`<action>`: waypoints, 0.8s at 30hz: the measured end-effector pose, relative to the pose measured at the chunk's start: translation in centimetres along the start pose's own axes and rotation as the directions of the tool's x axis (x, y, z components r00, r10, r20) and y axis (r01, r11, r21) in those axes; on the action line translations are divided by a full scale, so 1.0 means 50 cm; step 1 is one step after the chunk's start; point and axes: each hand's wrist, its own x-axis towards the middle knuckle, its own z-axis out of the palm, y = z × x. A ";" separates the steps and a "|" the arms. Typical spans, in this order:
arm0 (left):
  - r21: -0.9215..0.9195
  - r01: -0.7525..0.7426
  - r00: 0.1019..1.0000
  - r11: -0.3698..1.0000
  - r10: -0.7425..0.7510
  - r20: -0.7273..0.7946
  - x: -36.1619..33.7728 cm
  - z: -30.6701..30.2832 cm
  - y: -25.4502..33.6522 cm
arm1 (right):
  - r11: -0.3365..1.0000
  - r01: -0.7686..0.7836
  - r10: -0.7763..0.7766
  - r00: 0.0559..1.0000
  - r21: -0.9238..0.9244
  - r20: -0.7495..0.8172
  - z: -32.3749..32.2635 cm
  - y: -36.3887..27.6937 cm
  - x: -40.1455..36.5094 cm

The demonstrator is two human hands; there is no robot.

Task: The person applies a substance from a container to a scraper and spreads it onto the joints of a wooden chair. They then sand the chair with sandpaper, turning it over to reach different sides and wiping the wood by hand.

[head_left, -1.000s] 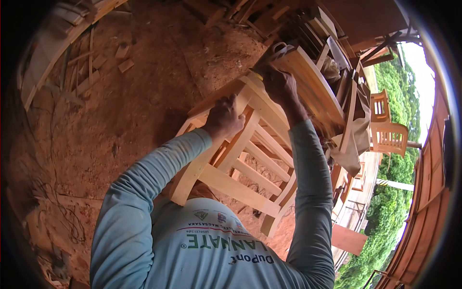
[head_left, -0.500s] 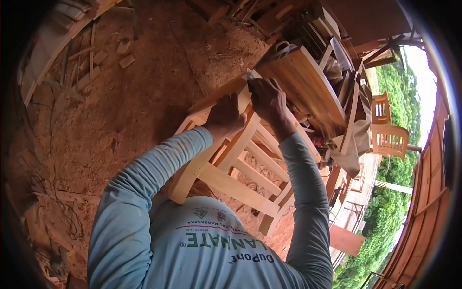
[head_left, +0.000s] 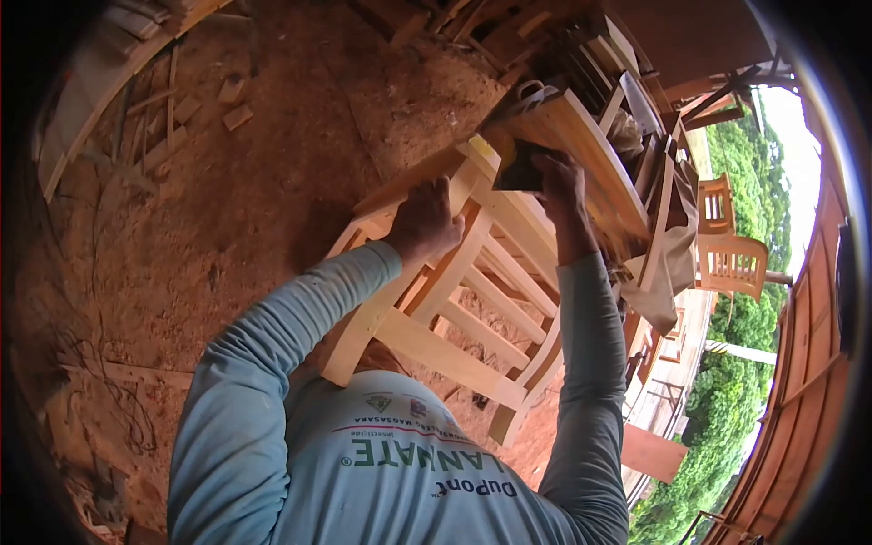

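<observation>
A pale, unfinished wooden chair frame [head_left: 447,356] with several slats leans in front of my body. My left hand [head_left: 425,222] is closed around one of its upper members, just below the squared end [head_left: 483,156]. To the right of that end, my right hand [head_left: 561,186] pinches a dark sheet of sandpaper [head_left: 520,167]. A small gap shows between the sheet's left edge and the wood end. The inner face of the sheet and some of my right fingers are hidden.
A wooden panel with a handle [head_left: 581,150] stands close behind the right hand, beside a pile of boards [head_left: 649,173]. Scrap wood blocks [head_left: 238,117] lie on the dirt floor [head_left: 272,182]. Finished chairs [head_left: 732,263] stand at the far right, and loose cords [head_left: 127,400] lie at left.
My right hand has moved right, off the end of the chair member, and the dark sandpaper now shows flat. The left hand keeps its grip, and the chair has hardly moved.
</observation>
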 end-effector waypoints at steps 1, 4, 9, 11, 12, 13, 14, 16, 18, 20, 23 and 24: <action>-0.003 0.005 1.000 1.000 -0.005 0.010 0.001 -0.003 -0.001 | 0.967 -0.107 0.099 0.994 0.233 0.048 0.001 0.029 0.009; -0.103 0.024 0.999 0.994 -0.020 0.034 -0.004 -0.022 0.005 | 0.936 -0.165 0.193 0.979 0.311 -0.062 0.019 0.067 -0.027; -0.082 0.036 0.998 0.996 -0.032 0.045 -0.002 -0.020 0.008 | 0.959 -0.096 0.137 0.981 0.266 -0.140 0.059 0.132 0.016; -0.082 0.038 0.998 0.996 -0.034 0.054 -0.002 -0.024 0.010 | 0.954 -0.157 0.187 0.977 0.254 -0.098 0.082 0.103 0.023; -0.082 0.042 0.998 0.996 -0.038 0.057 -0.004 -0.026 0.013 | 0.962 -0.127 0.155 0.983 0.241 -0.102 0.098 0.107 0.046; -0.082 0.049 0.997 0.995 -0.044 0.062 -0.006 -0.030 0.016 | 0.969 -0.097 0.123 0.987 0.227 -0.104 0.112 0.113 0.060; -0.086 0.042 0.998 0.995 -0.037 0.058 -0.006 -0.030 0.014 | 0.951 -0.171 0.191 0.980 0.257 -0.055 0.131 0.028 0.021; -0.093 0.027 0.998 0.995 -0.022 0.055 -0.007 -0.027 0.010 | 0.930 -0.112 0.111 0.994 0.350 0.023 0.164 0.026 0.046; -0.117 0.031 0.998 0.993 -0.024 0.062 -0.006 -0.029 0.009 | 0.886 -0.117 0.081 0.992 0.448 0.099 0.168 0.000 0.073; -0.126 0.031 0.998 0.992 -0.025 0.051 -0.005 -0.027 0.007 | 0.781 -0.148 0.023 0.977 0.606 0.210 0.125 -0.066 0.085; -0.127 0.023 1.000 0.992 -0.021 0.016 -0.003 -0.010 0.001 | 0.770 -0.290 0.104 0.936 0.569 0.337 0.041 -0.077 0.131; -0.131 0.017 1.000 0.991 -0.016 0.010 -0.005 -0.007 0.000 | 0.795 -0.368 0.161 0.895 0.483 0.417 0.008 -0.062 0.143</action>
